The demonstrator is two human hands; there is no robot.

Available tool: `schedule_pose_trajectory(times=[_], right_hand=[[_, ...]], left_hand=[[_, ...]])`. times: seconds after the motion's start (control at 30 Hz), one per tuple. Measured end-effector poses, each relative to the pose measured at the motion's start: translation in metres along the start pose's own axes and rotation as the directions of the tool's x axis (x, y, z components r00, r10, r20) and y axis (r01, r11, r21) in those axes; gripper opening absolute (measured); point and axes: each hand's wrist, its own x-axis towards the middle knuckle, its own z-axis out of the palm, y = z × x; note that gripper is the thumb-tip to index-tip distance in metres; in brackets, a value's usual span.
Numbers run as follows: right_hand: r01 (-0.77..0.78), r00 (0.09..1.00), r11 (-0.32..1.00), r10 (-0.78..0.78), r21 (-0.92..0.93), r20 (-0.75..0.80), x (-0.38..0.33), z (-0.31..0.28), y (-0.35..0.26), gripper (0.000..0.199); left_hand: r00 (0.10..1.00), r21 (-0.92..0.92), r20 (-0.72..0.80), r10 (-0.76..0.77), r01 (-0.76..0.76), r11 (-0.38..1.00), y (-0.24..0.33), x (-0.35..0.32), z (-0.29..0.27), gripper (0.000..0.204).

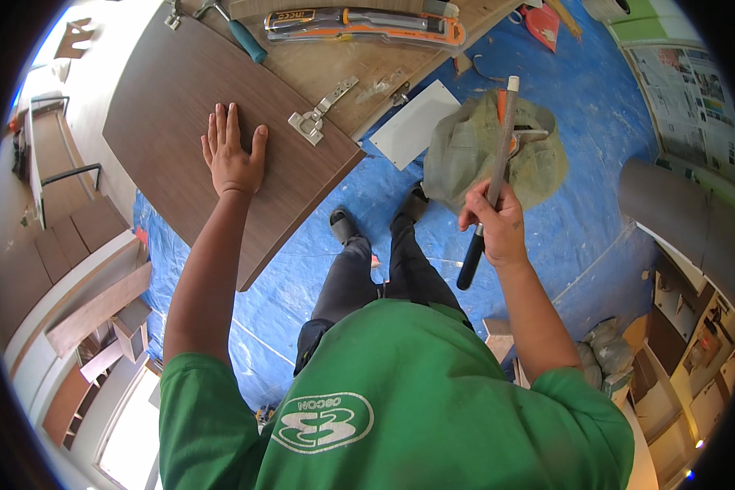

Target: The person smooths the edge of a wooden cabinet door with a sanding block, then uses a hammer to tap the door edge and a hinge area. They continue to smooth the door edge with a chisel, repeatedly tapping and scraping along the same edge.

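Observation:
A brown wood-grain cabinet door lies on the bench, its near corner jutting over the edge. My left hand rests flat on it, fingers stretched out. One metal hinge sits on the door's right edge, and another hinge is at its far corner. My right hand is closed round a long grey rod with a black grip and a pale tip. Held upright and slightly tilted, the rod is above the floor; its exact kind is unclear.
On the plywood bench lie a teal-handled tool and an orange-and-black packaged tool. Blue sheeting covers the floor. An olive bag and a white board are ahead. A red dustpan lies farther off.

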Motion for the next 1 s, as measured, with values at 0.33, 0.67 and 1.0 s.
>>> schedule_pose_trajectory(times=[0.33, 0.67, 1.0], right_hand=[[-0.182, 0.975, 0.983, 0.184, -0.024, 0.124, -0.006, 0.025, -0.008, 0.030], [-0.213, 0.932, 0.977, 0.195, 0.027, 0.304, 0.018, 0.056, 0.039, 0.024], [-0.194, 0.930, 0.981, 0.189, -0.015, 0.316, 0.027, 0.070, 0.053, 0.056]], left_hand=[[1.000, -0.046, -0.006, 0.011, -0.011, 0.999, 0.002, 0.001, -0.002, 0.077], [0.998, -0.055, -0.028, 0.062, -0.064, 0.996, -0.006, 0.000, 0.004, 0.075], [0.993, -0.055, -0.012, 0.116, -0.117, 0.992, -0.010, 0.001, -0.001, 0.073]])
